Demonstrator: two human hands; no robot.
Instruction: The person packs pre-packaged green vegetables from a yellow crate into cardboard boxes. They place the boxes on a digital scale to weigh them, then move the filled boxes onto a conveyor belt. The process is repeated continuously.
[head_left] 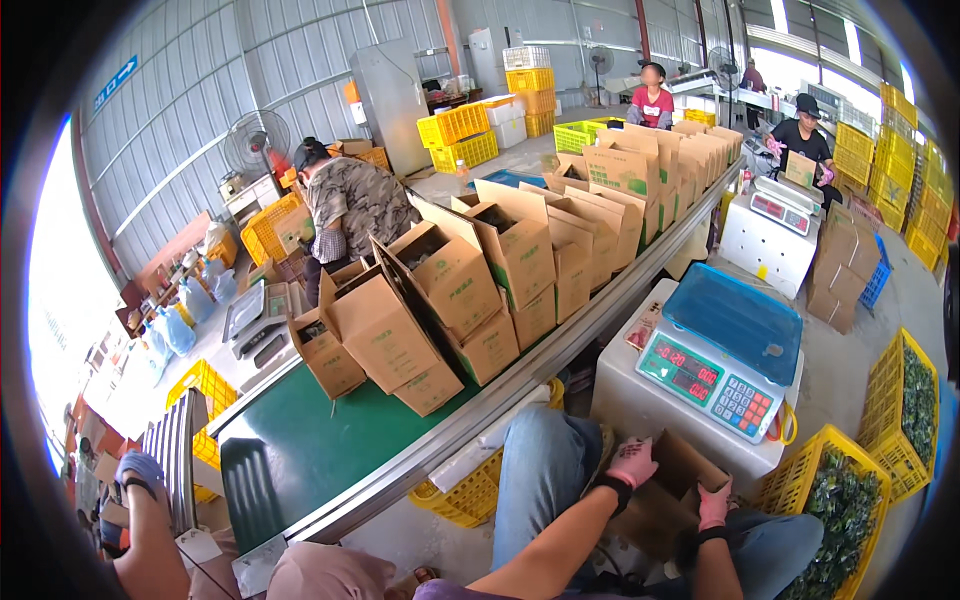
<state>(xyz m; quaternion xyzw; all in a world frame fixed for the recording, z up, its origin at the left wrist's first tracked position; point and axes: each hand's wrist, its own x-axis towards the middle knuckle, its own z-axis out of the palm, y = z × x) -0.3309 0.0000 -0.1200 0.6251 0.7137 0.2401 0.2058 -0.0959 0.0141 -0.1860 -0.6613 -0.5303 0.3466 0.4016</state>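
the left hand [633, 463] and the right hand [713, 505], both in pink gloves, grip the flaps of an open cardboard box [668, 500] that sits low between the person's knees, just below the white stand of the electronic scale [722, 362]. each hand is closed on a flap edge, the left on the near-left flap, the right on the right one.

the box looks light and fairly stiff, though its loose flaps will likely bend if pulled; a hold lower on the folded edges or under the base seems safer than the flap tips. what is inside cannot be seen.

the scale has a blue platter and a panel of red digits and coloured keys. on the green conveyor belt [320, 440] stands a long crowd of brown cartons [450, 285], flaps up, each with a small green print on its side. yellow plastic crates [850, 500] of dark green produce stand at the person's right. a blue arrow sign [116, 80] hangs on the grey wall.
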